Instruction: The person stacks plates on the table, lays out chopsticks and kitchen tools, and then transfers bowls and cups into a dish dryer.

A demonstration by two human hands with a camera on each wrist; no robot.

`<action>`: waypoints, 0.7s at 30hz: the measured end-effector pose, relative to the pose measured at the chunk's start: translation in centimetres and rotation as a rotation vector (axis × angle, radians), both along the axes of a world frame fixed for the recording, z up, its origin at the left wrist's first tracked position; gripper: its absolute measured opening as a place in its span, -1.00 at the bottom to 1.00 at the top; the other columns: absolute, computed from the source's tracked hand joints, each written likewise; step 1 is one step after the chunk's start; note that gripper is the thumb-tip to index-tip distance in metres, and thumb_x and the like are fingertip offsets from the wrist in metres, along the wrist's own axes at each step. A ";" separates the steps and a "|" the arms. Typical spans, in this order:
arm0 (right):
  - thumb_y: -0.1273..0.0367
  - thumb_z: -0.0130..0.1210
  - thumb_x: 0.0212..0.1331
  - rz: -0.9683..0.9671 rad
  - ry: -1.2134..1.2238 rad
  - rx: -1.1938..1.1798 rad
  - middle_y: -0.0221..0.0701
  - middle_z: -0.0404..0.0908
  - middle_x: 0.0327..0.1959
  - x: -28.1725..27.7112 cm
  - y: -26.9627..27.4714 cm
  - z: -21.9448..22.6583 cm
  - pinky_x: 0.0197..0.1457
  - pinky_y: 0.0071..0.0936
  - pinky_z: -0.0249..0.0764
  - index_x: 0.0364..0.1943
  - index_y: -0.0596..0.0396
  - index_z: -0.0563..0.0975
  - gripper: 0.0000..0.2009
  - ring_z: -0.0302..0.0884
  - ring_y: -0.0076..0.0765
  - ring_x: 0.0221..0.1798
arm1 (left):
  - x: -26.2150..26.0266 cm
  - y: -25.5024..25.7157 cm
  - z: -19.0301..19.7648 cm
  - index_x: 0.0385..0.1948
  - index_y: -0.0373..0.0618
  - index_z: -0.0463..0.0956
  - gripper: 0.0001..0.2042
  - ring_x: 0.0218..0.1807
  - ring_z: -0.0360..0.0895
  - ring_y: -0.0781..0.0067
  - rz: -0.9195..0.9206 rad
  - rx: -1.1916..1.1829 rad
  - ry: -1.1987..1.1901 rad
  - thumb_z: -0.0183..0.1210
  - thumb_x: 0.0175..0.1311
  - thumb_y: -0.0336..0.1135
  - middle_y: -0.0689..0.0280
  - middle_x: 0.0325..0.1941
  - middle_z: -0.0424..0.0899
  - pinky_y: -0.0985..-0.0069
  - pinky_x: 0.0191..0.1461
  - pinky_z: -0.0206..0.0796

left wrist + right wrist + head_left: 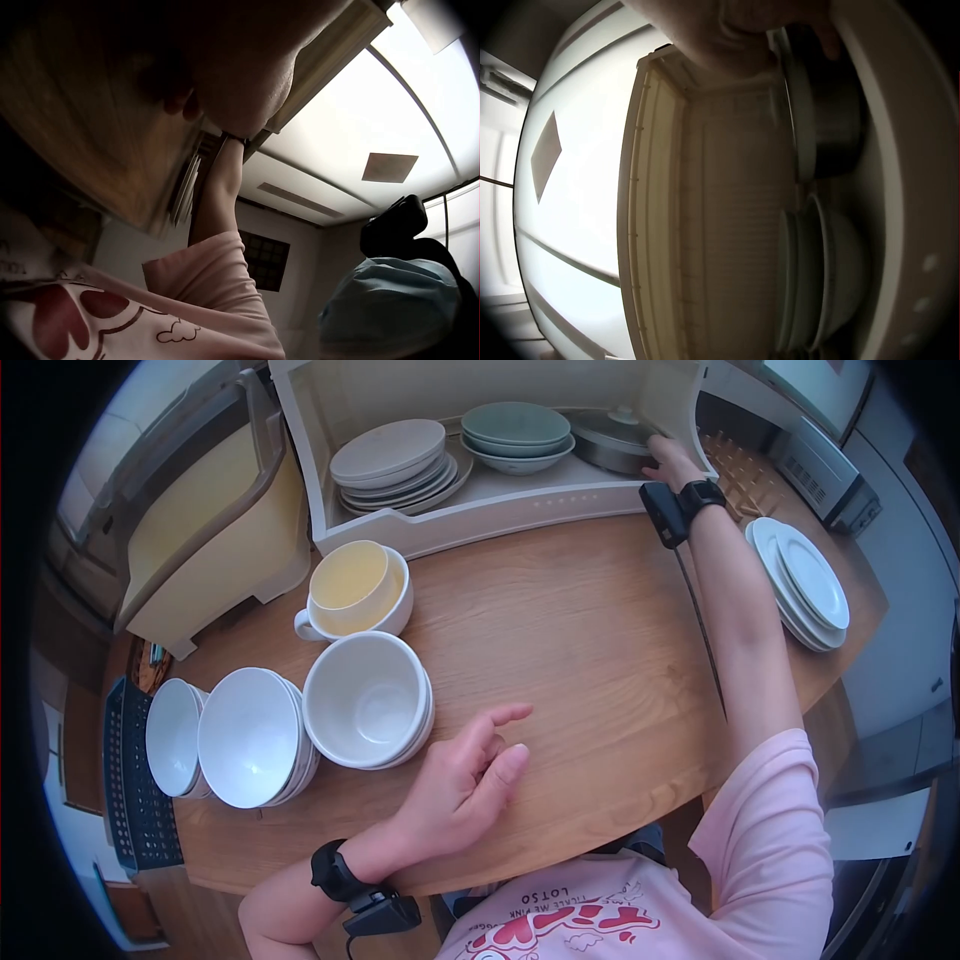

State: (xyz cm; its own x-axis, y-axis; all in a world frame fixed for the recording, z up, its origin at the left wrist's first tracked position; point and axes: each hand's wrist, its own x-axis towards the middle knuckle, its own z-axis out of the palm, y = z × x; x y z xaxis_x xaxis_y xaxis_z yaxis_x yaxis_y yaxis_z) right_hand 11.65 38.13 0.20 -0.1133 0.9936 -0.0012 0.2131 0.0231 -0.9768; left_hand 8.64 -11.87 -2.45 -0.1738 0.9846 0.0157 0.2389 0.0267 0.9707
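My right hand (676, 462) reaches into the cream dish box (500, 506) and grips the right side of a metal pot (606, 457) with a glass lid (600, 428). In the right wrist view, fingers (826, 39) overlap the top of the pot (838, 127), and part of the grip is hidden. Left of the pot stand green bowls (515, 423) and a stack of plates (388, 450). My left hand (462, 778) hovers over the front of the wooden table, holding nothing, its index finger pointing right. Nearest to it is a stack of white bowls (365, 700).
More white bowls (250, 735) stand at the left beside a dark basket (140, 790). Behind them, a yellow bowl (350, 575) sits in a white cup (400, 605). White plates (815, 580) stand at the right, near a wooden peg rack (740, 470). The box lid (215, 530) leans at back left.
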 end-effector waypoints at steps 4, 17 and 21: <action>0.31 0.03 0.05 -0.002 -0.065 0.031 -0.24 0.54 -0.15 0.2 1.3 -0.8 -0.18 -0.33 0.50 -0.02 0.26 0.46 -0.59 0.59 -0.16 -0.16 | 0.0 0.0 0.0 0.16 -0.35 0.24 -0.62 -0.59 0.37 0.72 0.000 -0.006 -0.010 -0.13 0.46 -0.25 0.45 -0.64 0.45 0.71 -0.46 0.22; 0.19 0.19 -0.08 -0.147 -0.318 0.770 0.03 0.48 0.03 0.0 -4.7 0.5 0.23 -0.23 0.33 -0.03 0.37 0.44 -0.43 0.41 0.05 0.15 | 0.2 0.1 -0.1 0.17 -0.34 0.23 -0.60 -0.63 0.34 0.75 0.002 0.001 0.003 -0.17 0.46 -0.23 0.44 -0.65 0.46 0.75 -0.58 0.14; 0.22 0.19 -0.06 -0.008 -0.253 0.977 0.01 0.42 0.03 1.7 -9.0 0.9 0.25 -0.21 0.28 0.00 0.35 0.36 -0.43 0.35 0.08 0.16 | 0.2 0.0 -0.5 0.19 -0.32 0.22 -0.59 -0.63 0.32 0.75 0.010 0.002 -0.012 -0.16 0.46 -0.20 0.44 -0.66 0.45 0.76 -0.58 0.12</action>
State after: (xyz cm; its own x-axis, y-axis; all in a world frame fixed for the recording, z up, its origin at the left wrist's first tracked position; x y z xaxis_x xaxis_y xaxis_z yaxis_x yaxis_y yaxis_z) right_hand 13.34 29.15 1.09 -0.2161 0.5732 0.7904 0.4152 0.7866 -0.4570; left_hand 8.87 -11.85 -3.00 -0.1843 0.9827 0.0157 0.2267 0.0270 0.9736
